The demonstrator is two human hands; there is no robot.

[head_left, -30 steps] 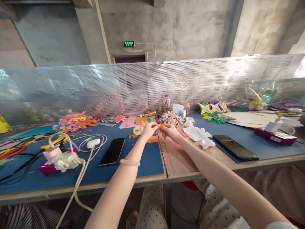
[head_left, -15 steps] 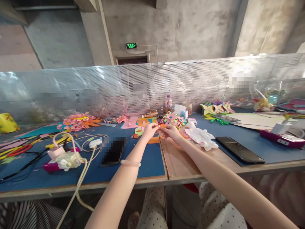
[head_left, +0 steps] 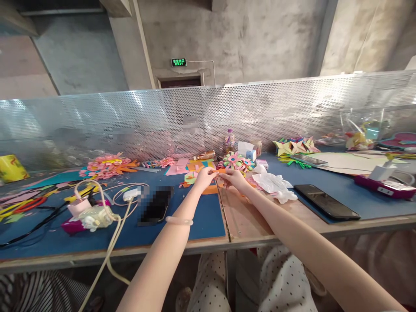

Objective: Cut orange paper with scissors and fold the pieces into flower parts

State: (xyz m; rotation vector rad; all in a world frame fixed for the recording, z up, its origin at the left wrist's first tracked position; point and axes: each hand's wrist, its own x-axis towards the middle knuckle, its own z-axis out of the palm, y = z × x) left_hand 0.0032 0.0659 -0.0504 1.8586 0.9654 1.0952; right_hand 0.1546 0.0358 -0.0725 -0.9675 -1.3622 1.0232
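Note:
Both arms reach out over the table. My left hand point(head_left: 204, 178) and my right hand point(head_left: 234, 178) meet in the middle, each pinching an end of a small orange paper piece point(head_left: 221, 171). More orange paper point(head_left: 209, 190) lies on the blue mat just under the hands. A folded multicoloured paper flower point(head_left: 236, 161) sits right behind them. A pale bangle point(head_left: 178, 220) circles my left wrist.
A black phone point(head_left: 326, 202) lies at right, another dark phone point(head_left: 155, 205) at left. Crumpled white tissue point(head_left: 273, 183) is beside my right hand. Cables and a charger point(head_left: 92, 214) crowd the left. A perforated metal screen point(head_left: 208, 117) backs the table; paper crafts point(head_left: 107, 165) lie along it.
The hands stay together on the orange paper, with only small finger movement. The view has shifted slightly.

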